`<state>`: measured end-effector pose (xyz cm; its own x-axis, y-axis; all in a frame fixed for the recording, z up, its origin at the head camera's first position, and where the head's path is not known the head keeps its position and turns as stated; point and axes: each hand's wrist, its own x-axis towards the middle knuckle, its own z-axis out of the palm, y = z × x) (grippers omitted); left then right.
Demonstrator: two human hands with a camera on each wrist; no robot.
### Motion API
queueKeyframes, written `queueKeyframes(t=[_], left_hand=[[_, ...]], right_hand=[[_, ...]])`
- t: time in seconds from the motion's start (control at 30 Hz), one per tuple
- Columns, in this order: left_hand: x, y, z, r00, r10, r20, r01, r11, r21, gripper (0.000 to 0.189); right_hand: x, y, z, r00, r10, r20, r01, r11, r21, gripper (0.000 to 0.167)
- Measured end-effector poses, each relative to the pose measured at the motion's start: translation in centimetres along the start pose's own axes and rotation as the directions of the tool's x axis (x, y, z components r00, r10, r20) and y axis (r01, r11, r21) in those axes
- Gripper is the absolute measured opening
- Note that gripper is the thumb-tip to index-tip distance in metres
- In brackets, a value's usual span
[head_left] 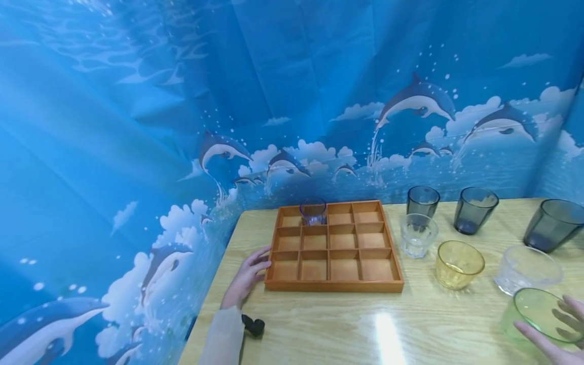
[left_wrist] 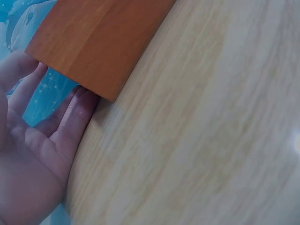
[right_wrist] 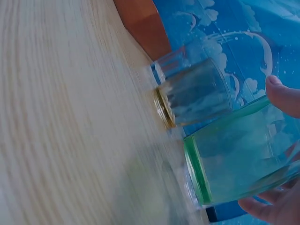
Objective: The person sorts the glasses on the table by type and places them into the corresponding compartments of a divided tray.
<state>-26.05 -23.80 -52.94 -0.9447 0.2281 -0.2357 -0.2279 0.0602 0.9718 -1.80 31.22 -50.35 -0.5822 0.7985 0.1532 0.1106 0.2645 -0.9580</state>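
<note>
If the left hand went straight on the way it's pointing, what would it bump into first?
Most likely the tray: the left hand points at the tray's left side, near the front corner. It's right up close, perhaps touching, though the exact contact is hard to judge.

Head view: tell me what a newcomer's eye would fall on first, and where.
First, the bright blue dolphin backdrop, rising behind the table. Next, the brown divided tray on the table, with a blue-tinted glass in its back row, second compartment from the left. Then, at the lower right, the right hand around a green glass.
</note>
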Motion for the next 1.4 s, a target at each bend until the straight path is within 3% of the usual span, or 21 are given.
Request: queueKeyframes(t=[0.1, 0.17, 0.33, 0.6, 0.73, 0.9, 1.17, 1.4], left_hand=[[-0.5, 0.9, 0.3, 1.000, 0.002, 0.022, -0.001, 1.000, -0.006, 0.052], [-0.9, 1.5, 0.5, 0.999, 0.000, 0.035, 0.000, 1.000, -0.008, 0.052], [-1.3, 2.0, 0.7, 0.999, -0.007, 0.044, 0.007, 1.000, -0.011, 0.051], [-1.2, 1.8, 0.5, 0.999, -0.004, 0.052, 0.005, 1.000, -0.020, 0.051], [-0.8, 1.2, 0.3, 0.999, -0.001, 0.040, 0.002, 1.000, -0.021, 0.052], [-0.1, 0.0, 0.1, 1.000, 0.006, 0.006, -0.006, 1.000, -0.011, 0.052], [0.0, -0.1, 0.1, 1.000, 0.018, -0.003, -0.018, 1.000, 0.008, 0.051], [0.0, 0.0, 0.2, 1.000, 0.008, -0.002, -0.008, 1.000, 0.004, 0.048]], right_hand=[[-0.3, -0.9, 0.6, 0.998, -0.025, 0.055, 0.029, 0.997, -0.068, 0.091], [-0.3, -1.3, 0.8, 0.990, -0.055, 0.132, 0.072, 0.989, -0.128, 0.090], [-0.7, -2.4, 1.0, 0.943, -0.071, 0.326, 0.162, 0.952, -0.261, 0.097], [-2.1, -4.2, 2.4, 0.869, -0.143, 0.473, 0.263, 0.944, -0.199, 0.100], [-2.9, -5.0, 3.3, 0.827, -0.240, 0.509, 0.349, 0.928, -0.130, 0.097], [-3.6, -5.9, 4.4, 0.788, -0.330, 0.520, 0.422, 0.904, -0.066, 0.095], [-4.3, -7.5, 6.0, 0.753, -0.337, 0.565, 0.412, 0.911, -0.006, 0.095], [-5.0, -8.5, 7.4, 0.722, -0.404, 0.562, 0.486, 0.874, 0.004, 0.096]])
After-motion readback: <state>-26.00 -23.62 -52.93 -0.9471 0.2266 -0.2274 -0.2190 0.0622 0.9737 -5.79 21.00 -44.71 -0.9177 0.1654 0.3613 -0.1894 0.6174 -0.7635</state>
